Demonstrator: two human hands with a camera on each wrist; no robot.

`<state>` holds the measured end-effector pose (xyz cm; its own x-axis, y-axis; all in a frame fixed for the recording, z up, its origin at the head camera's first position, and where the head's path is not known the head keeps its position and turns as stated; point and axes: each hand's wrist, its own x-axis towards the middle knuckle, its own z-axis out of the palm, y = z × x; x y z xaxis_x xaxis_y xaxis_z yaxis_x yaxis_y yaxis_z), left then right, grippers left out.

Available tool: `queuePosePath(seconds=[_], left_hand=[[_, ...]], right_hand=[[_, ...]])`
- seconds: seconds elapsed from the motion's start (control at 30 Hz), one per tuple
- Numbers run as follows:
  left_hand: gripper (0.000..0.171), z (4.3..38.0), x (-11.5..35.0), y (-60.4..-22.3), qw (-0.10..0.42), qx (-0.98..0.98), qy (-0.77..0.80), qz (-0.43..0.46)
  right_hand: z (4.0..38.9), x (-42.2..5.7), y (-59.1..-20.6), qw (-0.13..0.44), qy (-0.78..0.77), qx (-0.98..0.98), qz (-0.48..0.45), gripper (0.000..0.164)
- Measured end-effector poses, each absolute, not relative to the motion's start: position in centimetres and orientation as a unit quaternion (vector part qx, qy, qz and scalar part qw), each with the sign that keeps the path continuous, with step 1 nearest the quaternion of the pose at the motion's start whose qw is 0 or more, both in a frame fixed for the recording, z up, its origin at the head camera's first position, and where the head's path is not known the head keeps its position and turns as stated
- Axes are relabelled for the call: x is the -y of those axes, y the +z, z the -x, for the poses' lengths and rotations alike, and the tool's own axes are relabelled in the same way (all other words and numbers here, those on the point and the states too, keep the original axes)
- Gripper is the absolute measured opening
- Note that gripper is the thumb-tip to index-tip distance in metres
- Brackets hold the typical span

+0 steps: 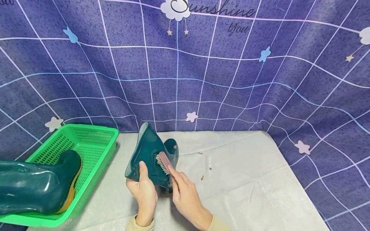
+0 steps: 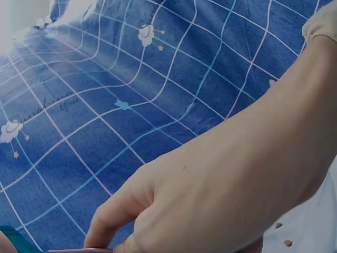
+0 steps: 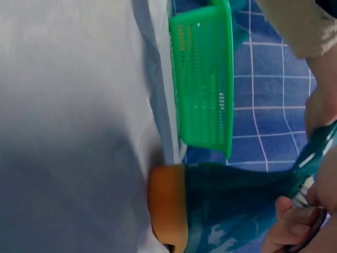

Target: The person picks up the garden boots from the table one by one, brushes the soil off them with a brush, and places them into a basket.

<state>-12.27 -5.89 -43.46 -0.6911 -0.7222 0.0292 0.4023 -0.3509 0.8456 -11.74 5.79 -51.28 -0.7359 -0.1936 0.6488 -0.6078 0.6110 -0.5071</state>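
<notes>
A dark teal rubber boot [image 1: 151,144] is tilted over the table, its opening toward the left and its toe toward the back right. My left hand [image 1: 143,194] grips the boot's shaft near the opening, thumb lying on the outside. My right hand [image 1: 186,197] holds a pink scrub brush [image 1: 165,159], index finger along its back, with the pale bristles against the shaft. In the right wrist view, the boot's orange-brown heel [image 3: 167,203] is right at the table surface. Brown specks show on the boot's toe [image 1: 172,146].
On the left, a green plastic basket [image 1: 99,166] holds a second teal boot [image 1: 31,186] lying on its side. Several brown crumbs [image 1: 210,168] lie on the white-covered table [image 1: 254,160]. A blue-purple gridded curtain [image 1: 185,70] hangs behind and along the right side.
</notes>
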Motion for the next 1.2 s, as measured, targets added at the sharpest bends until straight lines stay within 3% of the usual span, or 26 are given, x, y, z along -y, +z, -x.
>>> queuePosePath(seconds=[0.43,0.57,0.77,1.2], left_hand=[[0.017,12.2,5.9,-43.4,0.352,0.445,-0.806,-0.166],[0.015,12.2,5.9,-43.5,0.351,0.443,-0.808,-0.164],[0.016,12.2,6.0,-43.5,0.352,0.44,-0.812,-0.153],[0.015,12.4,6.1,-43.4,0.337,0.416,-0.828,-0.168]], right_hand=[[12.2,-6.2,-51.1,0.276,0.377,0.846,-0.258,0.053],[12.3,-6.3,-51.1,0.286,0.379,0.843,-0.252,0.053],[11.9,-6.0,-51.1,0.328,0.376,0.806,-0.318,0.053],[12.5,-6.2,-51.9,0.315,0.348,0.858,-0.207,0.055]])
